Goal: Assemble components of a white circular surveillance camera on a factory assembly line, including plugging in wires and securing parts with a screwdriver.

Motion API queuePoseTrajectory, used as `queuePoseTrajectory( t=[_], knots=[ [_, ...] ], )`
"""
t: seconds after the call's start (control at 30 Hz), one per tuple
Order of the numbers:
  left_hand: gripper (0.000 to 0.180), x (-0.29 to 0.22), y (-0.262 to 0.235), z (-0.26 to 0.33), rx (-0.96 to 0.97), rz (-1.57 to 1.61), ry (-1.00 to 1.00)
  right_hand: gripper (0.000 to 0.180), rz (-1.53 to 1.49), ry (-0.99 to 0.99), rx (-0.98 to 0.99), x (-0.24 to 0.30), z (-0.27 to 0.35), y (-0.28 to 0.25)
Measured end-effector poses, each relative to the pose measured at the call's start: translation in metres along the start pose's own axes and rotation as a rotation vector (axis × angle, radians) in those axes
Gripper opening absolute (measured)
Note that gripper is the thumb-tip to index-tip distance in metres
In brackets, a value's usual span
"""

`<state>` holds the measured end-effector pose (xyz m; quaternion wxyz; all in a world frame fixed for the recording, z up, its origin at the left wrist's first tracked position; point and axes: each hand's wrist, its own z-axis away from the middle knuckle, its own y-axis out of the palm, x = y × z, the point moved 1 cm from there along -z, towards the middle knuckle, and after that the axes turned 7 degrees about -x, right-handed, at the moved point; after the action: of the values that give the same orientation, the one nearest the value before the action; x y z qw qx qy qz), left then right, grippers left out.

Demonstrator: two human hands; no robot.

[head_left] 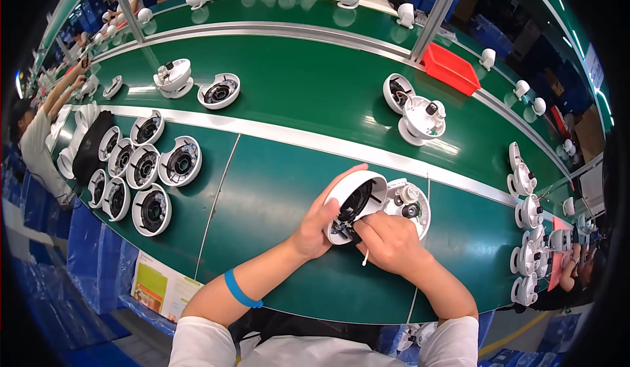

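Observation:
My left hand (pixel 312 231) grips a round white camera housing (pixel 356 198) by its left side, tilted so its open face with black parts inside shows. My right hand (pixel 388 239) has its fingers bent and pressed together at the housing's lower inner edge; what they pinch is hidden. Below those fingers a short white cable end (pixel 365 258) sticks out. Just behind the right hand is a white camera base (pixel 422 211) with a black lens, partly covered by the hand and the housing.
Several open housings (pixel 153 209) lie at left on the green table (pixel 275 177), beside a black cloth (pixel 93 147). Beyond runs a green conveyor (pixel 295 72) bearing camera halves (pixel 423 121). A red tray (pixel 451 69) stands at back right. Camera units (pixel 527 257) line the right; co-workers sit at both sides.

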<state>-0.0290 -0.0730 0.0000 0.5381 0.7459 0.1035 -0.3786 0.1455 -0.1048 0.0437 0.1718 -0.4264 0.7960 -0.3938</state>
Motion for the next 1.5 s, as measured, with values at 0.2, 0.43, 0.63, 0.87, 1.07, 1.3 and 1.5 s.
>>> queuePoseTrajectory(
  t=[0.2,0.43,0.63,0.87,1.07,1.3,1.5],
  knots=[
    [0.108,-0.002,0.003,-0.003,0.02,-0.151,0.077,0.027,0.137,-0.023,-0.031,-0.002,0.005,0.008],
    [0.108,0.004,0.003,-0.004,0.026,-0.33,0.168,0.025,0.118,0.018,-0.007,0.0,0.008,0.009],
    [0.105,0.006,0.002,-0.002,0.072,-0.398,0.188,0.019,-0.082,0.164,-0.016,-0.006,0.006,0.003],
    [0.104,0.009,0.008,-0.002,0.095,-0.384,0.175,0.019,-0.119,0.257,-0.05,-0.006,0.018,0.008],
    [0.078,0.012,0.003,-0.007,-0.153,0.083,0.077,0.026,-0.559,0.44,-0.146,-0.009,0.01,-0.004],
    [0.087,0.01,0.008,-0.01,-0.115,-0.004,0.041,0.029,-0.214,0.206,-0.177,-0.005,0.013,-0.006],
    [0.111,0.016,0.012,-0.012,-0.054,-0.321,0.15,0.031,-0.112,0.166,-0.057,0.0,0.017,-0.009]
  ],
)
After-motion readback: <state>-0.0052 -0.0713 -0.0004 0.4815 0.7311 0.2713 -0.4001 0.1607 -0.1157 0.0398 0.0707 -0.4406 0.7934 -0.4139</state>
